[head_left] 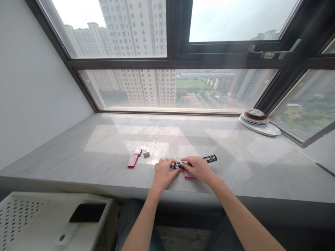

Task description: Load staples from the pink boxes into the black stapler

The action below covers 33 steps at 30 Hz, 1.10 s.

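A black stapler (210, 158) lies opened out flat on the stone sill, its long metal-lined part pointing right. My left hand (165, 172) curls its fingers and thumb around the stapler's left end. Over the stapler's middle, my right hand (198, 167) has its thumb and fingertips closed near the same left part. That hand hides much of the middle, and whether a small piece is between its fingertips cannot be made out. Just below the right hand sits a red and white small box (190, 175), partly covered by it.
Two red and white small boxes (133, 160) and a white small box (146, 151) sit left of my hands. Stacked plates (259, 122) stand in the far right corner by the window. Below the sill's front edge, a white perforated crate (31, 223) holds a dark phone-like slab (87, 213).
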### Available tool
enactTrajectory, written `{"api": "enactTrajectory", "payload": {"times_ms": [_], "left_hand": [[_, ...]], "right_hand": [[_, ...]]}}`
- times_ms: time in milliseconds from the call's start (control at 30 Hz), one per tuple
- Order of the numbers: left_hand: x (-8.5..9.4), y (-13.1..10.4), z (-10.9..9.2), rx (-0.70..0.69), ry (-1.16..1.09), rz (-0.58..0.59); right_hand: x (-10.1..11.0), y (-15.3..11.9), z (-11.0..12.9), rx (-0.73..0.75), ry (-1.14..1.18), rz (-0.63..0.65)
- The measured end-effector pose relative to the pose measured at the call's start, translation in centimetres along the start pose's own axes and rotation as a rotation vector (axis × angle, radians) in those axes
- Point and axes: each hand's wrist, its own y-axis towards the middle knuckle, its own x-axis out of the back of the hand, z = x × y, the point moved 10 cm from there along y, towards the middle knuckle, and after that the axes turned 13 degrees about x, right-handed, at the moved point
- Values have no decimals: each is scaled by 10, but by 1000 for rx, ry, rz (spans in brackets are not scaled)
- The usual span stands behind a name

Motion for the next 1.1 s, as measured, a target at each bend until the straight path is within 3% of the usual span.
{"api": "enactTrajectory", "payload": {"times_ms": [167,367,533,733,800,967,1033,1100], "left_hand": [[-1,0,1,7,3,-3],[0,0,-1,-4,4,3],[-1,0,0,31,24,30],[-2,0,-1,48,18,41],[-2,0,-1,47,7,43],[-3,2,-1,38,-28,64],[-4,2,-1,43,-38,76],[-4,2,-1,48,-42,81]], "right_hand": [[15,-16,-7,-144,-71,-77],[11,-20,7,-86,-35,-73],[18,-27,-6,-220,-52,-108],[-2,-35,3,-180,243,-62],[0,-53,-16,-260,324,-129],[12,-119,-94,-669,523,-195],[24,-115,-103,-654,649,-238],[39,-90,-97,-526,724,-275]]}}
